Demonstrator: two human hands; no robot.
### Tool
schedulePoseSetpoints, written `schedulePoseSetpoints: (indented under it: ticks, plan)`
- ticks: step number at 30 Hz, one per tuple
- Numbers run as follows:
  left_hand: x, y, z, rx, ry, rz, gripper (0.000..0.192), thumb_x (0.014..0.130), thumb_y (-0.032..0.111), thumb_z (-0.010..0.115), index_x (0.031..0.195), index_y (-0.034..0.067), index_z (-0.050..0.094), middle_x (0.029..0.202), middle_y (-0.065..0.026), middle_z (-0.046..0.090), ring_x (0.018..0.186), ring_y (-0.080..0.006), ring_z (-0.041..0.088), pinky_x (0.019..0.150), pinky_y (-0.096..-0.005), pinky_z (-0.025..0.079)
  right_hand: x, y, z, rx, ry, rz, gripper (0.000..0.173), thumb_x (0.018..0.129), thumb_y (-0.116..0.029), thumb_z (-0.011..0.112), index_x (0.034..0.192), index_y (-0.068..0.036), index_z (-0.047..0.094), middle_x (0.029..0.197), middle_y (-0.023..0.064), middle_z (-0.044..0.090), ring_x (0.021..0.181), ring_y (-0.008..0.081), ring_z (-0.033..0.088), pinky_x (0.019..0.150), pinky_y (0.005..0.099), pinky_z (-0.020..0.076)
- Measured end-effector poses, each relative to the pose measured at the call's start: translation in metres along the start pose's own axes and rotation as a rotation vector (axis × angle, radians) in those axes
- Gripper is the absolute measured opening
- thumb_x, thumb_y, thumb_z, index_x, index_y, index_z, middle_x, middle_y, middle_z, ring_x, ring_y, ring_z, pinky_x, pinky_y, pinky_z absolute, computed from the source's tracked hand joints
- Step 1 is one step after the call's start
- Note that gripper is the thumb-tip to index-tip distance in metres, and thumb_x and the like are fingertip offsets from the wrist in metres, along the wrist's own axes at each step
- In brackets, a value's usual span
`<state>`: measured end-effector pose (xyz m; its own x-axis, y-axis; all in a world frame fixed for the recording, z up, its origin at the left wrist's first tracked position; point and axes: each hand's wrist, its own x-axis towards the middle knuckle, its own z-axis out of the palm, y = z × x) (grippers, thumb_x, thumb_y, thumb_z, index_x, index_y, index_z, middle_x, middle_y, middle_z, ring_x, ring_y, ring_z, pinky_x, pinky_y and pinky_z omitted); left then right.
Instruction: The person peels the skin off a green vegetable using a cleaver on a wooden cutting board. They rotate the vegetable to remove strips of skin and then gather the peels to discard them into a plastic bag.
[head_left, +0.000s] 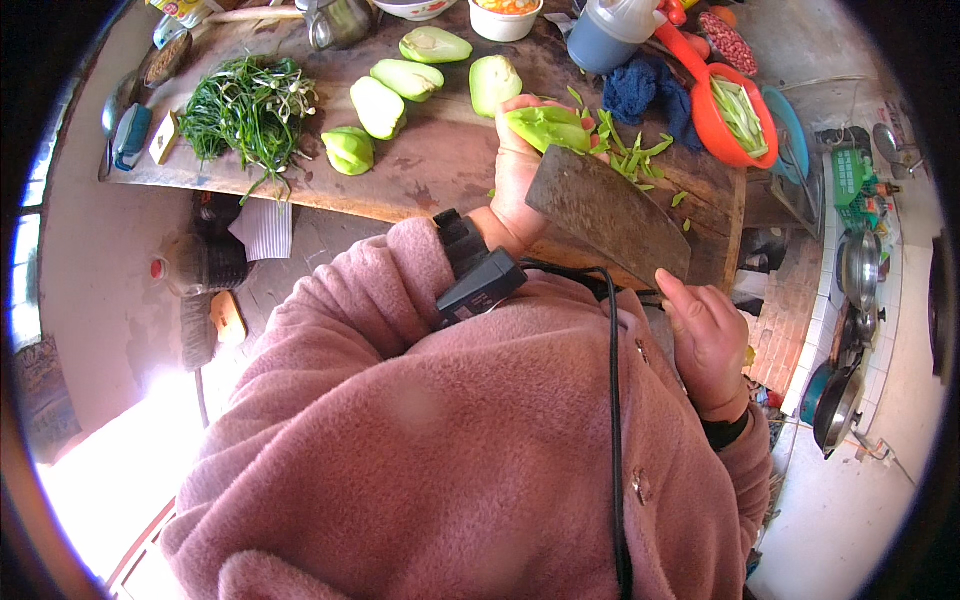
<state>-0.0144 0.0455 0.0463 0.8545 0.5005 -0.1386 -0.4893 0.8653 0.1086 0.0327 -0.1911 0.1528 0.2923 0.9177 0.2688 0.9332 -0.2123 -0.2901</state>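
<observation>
My left hand holds a partly peeled chayote above the wooden table. In my right hand is a broad cleaver, its handle mostly hidden by the fingers; the blade's far end lies at the chayote's lower side. Green peel strips lie just beyond the blade. Several pale peeled chayote pieces rest left of my left hand, one more just beyond it. A greener chayote sits nearer the table's front edge.
Green onions are heaped at the left. An orange-red strainer with pale green strips stands at the right, beside a dark blue cloth. At the back are a metal jug, a white bowl of orange bits and a plastic container.
</observation>
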Motion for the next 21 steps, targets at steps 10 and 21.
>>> schedulePoseSetpoints:
  ticks: [10, 21]
  plan:
    - [0.002, -0.011, -0.014, -0.017, -0.263, 0.088, 0.02, 0.097, 0.022, 0.054, 0.115, 0.027, 0.05, 0.114, -0.0061, 0.057, 0.111, -0.0311, 0.056, 0.097, -0.0473, 0.048, 0.003, 0.001, -0.004, 0.008, -0.044, 0.029, 0.044, 0.078, 0.005, 0.069, 0.12, -0.008, 0.068, 0.08, 0.0106, 0.062, 0.071, 0.027, 0.059, 0.062, 0.0344, 0.0475]
    - [-0.002, -0.004, 0.002, 0.185, -0.119, 0.161, 0.018, 0.093, 0.044, 0.056, 0.098, 0.028, 0.061, 0.103, 0.0046, 0.06, 0.111, -0.0226, 0.052, 0.086, -0.0459, 0.047, 0.002, 0.001, -0.003, 0.02, -0.01, 0.012, 0.037, 0.077, -0.001, 0.071, 0.114, -0.009, 0.07, 0.074, 0.0092, 0.057, 0.065, 0.0274, 0.056, 0.054, 0.037, 0.0434]
